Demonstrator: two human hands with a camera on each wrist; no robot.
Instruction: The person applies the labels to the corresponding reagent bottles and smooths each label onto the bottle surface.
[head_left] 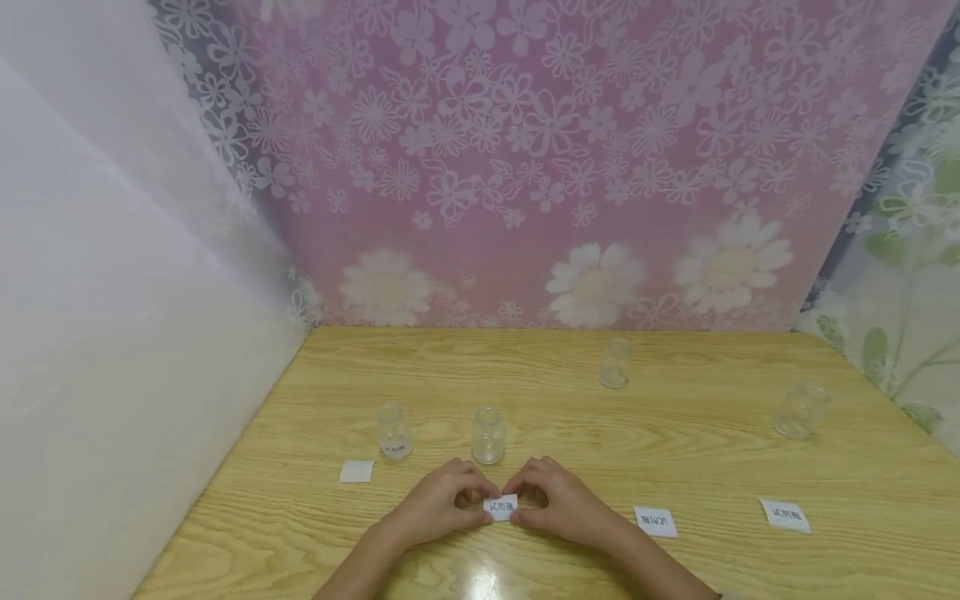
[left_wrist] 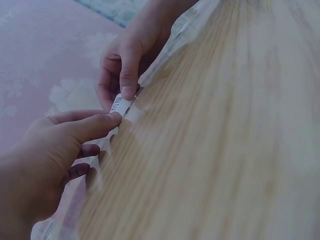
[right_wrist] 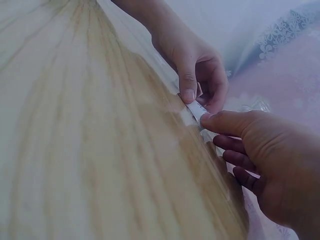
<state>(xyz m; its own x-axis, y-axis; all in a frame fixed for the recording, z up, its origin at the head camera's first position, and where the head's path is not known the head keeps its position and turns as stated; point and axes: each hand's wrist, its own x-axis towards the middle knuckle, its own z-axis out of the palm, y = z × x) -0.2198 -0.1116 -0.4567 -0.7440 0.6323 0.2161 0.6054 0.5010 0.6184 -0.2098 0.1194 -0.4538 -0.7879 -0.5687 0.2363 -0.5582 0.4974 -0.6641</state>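
Before glass jar (head_left: 488, 443), gap between, hands (head_left: 438, 502) (head_left: 561, 504) pinch label (head_left: 500, 507) by opposite edges.

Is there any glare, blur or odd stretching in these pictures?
Head view: a glare spot on the table, bottom centre; the label held by the left hand and right hand has writing too soft to read. Left wrist view: bluish and hazy, the wood grain smeared into long streaks, the table's edge wavy. Right wrist view: similar haze and streaks.
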